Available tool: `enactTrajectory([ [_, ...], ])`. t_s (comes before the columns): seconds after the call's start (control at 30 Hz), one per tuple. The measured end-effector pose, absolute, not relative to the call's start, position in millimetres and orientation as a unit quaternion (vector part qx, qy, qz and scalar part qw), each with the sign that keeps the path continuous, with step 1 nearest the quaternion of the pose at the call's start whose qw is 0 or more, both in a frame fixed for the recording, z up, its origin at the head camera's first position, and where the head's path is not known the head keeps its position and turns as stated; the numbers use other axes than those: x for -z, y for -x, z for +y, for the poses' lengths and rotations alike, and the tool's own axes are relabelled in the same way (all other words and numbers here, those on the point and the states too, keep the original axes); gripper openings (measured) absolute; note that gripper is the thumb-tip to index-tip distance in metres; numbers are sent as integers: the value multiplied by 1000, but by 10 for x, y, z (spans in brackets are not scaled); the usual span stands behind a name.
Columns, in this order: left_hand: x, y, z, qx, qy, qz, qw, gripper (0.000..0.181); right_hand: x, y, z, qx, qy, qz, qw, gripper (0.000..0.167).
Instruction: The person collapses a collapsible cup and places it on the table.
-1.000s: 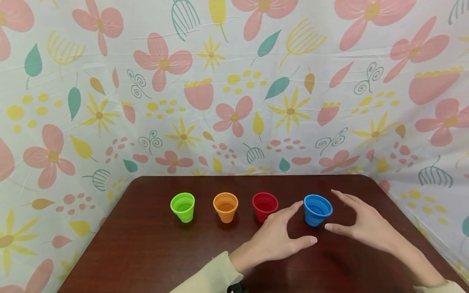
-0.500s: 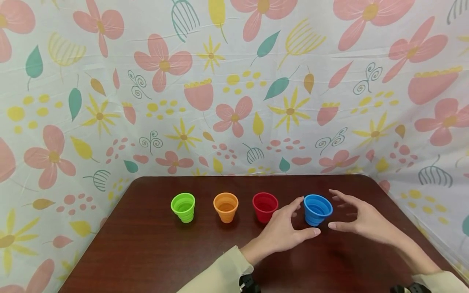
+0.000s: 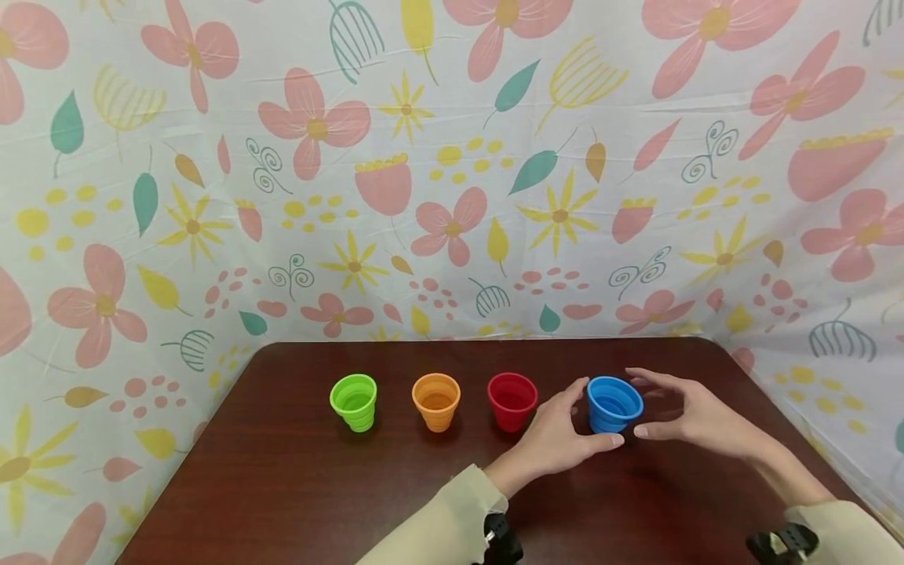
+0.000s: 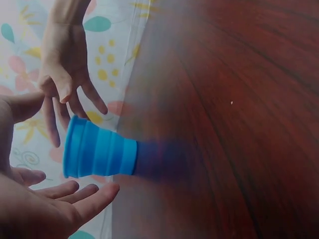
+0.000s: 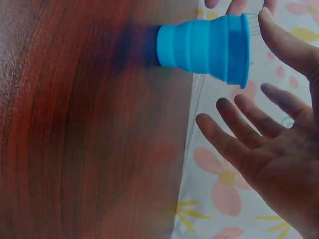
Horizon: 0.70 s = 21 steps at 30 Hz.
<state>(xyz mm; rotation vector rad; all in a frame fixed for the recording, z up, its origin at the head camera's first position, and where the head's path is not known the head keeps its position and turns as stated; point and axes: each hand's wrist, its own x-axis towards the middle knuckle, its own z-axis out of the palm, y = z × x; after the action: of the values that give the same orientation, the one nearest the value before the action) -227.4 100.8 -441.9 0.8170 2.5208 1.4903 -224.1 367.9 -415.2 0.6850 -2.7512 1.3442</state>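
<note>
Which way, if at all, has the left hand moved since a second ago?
Yes: in the head view, the left hand has moved rightward relative to the red cup, toward the blue cup.

left hand (image 3: 554, 439) and right hand (image 3: 706, 417) nearer blue cup (image 3: 613, 412).

A dark red-brown wood-grain table (image 3: 297, 486) fills the lower middle frame, bearing in a row (all mouth up) a lime-green ribbed cup (image 3: 355, 405) left of centre, an orange ribbed cup (image 3: 436, 405) mid-frame, then rightward a red ribbed cup (image 3: 512, 404) and a blue ribbed cup (image 3: 613, 406).
</note>
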Motion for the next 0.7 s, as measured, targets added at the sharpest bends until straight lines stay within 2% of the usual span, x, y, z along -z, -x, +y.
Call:
enactTrajectory([
  [0.23, 4509, 2367, 1103, -501, -258, 825, 46, 88, 4191, 2311, 3720, -455, -226, -861, -26, 80],
  [0.53, 4560, 2447, 1166, -520, -258, 813, 49, 82, 4202, 2388, 3739, -435, -239, -868, -28, 69],
  [0.7, 4547, 2450, 1172, -532, -269, 801, 59, 77, 4198, 2401, 3746, -435, -232, -870, -28, 69],
])
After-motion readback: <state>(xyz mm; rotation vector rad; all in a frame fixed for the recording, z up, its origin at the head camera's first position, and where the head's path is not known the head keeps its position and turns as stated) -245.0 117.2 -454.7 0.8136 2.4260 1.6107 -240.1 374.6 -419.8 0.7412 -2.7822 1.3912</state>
